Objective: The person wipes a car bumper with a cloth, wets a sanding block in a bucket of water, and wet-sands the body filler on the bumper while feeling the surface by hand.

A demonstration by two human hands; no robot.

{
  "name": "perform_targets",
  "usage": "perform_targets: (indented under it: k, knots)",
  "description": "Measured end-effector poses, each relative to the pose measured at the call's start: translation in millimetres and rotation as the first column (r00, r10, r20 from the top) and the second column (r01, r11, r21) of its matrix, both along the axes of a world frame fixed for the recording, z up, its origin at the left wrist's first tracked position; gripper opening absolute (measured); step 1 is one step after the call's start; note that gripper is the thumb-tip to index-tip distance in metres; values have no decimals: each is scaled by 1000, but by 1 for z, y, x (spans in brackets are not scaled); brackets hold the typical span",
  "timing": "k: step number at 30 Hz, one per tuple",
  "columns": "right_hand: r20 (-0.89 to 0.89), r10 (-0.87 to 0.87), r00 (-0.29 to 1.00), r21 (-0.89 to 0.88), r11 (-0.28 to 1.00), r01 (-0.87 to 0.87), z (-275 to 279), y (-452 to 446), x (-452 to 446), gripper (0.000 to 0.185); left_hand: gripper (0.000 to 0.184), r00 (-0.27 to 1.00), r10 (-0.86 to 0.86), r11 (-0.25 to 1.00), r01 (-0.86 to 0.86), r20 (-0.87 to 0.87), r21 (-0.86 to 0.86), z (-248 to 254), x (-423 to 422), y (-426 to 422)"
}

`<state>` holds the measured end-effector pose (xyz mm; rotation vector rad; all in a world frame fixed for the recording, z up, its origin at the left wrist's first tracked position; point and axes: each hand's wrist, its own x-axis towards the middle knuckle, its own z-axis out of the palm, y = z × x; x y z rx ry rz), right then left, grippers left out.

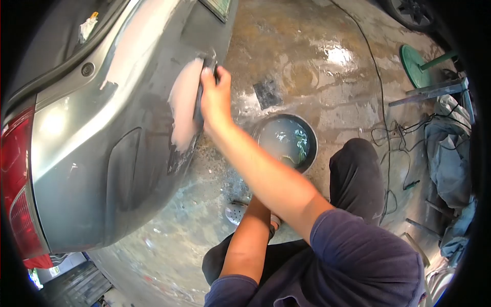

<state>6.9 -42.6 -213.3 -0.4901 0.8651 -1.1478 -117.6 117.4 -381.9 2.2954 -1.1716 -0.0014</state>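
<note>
My right hand reaches across to the grey car bumper, its fingers closed around a dark, flat sanding block. The block lies against the bumper at the right edge of a pale pink filler patch. Most of the block's face is hidden by the hand and the angle. My left forearm points forward beneath the right arm, and the left hand is out of sight behind it. Below the right forearm stands a round dark bucket of cloudy water.
A dark square sheet lies on the wet concrete floor. To the right are a black cable, a green round stool and a grey cloth. A red tail light sits at the car's left.
</note>
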Motion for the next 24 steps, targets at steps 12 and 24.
perform_targets:
  k: [12,24]
  knots:
    - [-114,-78,990,-161,985,60,7,28,3,64,53,923,169,986,-157,-346,63,-33,8,-5]
    - [-168,130,977,-160,975,-157,-18,-20,-62,62,47,839,288,957,-260,-462,125,-63,15,-17]
